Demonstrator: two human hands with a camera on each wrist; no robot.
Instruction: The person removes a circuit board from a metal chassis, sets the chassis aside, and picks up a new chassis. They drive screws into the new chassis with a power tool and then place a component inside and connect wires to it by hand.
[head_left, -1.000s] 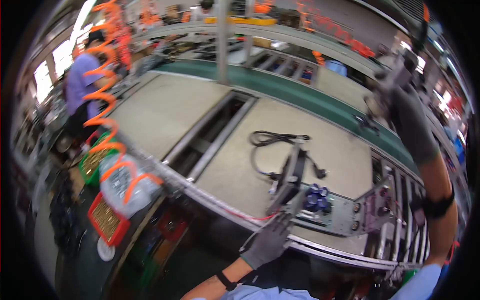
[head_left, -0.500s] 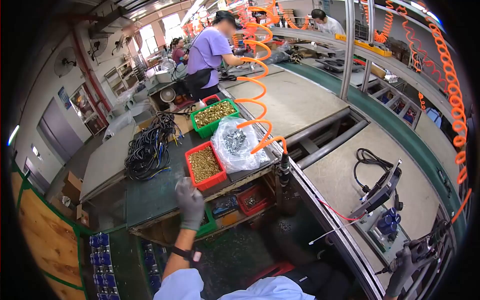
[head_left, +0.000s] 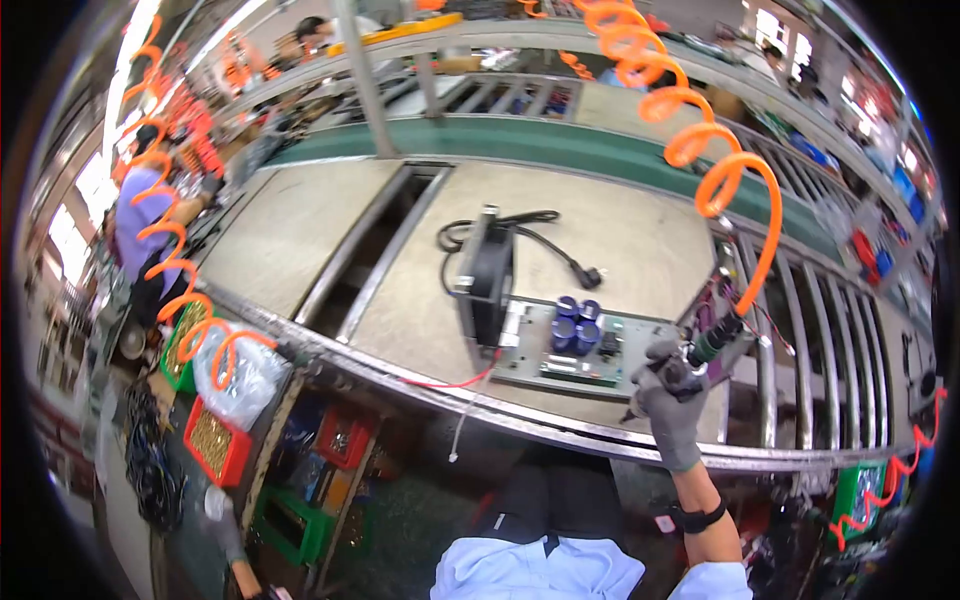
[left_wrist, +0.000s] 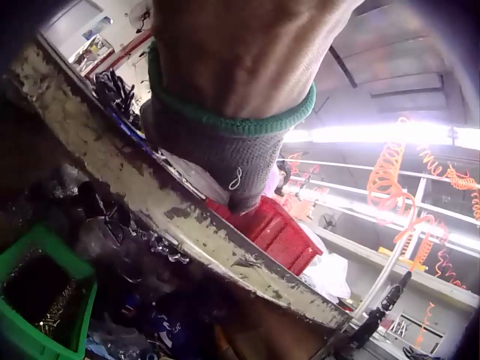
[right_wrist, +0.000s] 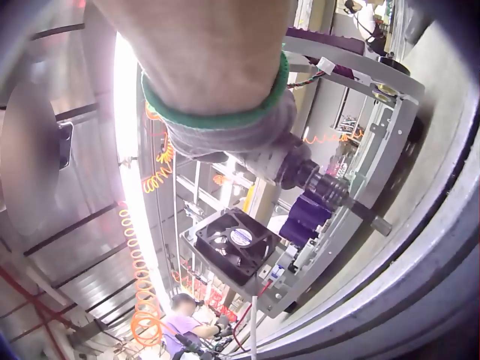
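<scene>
My gloved right hand [head_left: 668, 415] grips an air screwdriver [head_left: 700, 355] by its body, at the right end of a metal chassis plate [head_left: 625, 340]. In the right wrist view the screwdriver's bit [right_wrist: 371, 217] points down past the plate's edge. The plate carries a circuit board with several blue capacitors [head_left: 575, 325]. A black square fan [head_left: 490, 285] stands upright at its left end, with a black power cord [head_left: 545, 240] behind. Far to the left, my gloved left hand [head_left: 225, 530] is at the side bench, over a small white round thing [head_left: 214, 503]; its fingers are hidden in the left wrist view.
A red bin of brass screws [head_left: 213, 445], a clear plastic bag [head_left: 235, 365] and black cables [head_left: 155, 460] lie on the side bench. Below it sits a green bin [head_left: 293, 527]. Metal rollers [head_left: 800, 350] run right of the board. An orange coiled hose [head_left: 740, 190] hangs from above.
My left hand has gone from the chassis plate to the side bench. The right hand has brought the screwdriver down from high on the right to the plate. The head view swung left, then back.
</scene>
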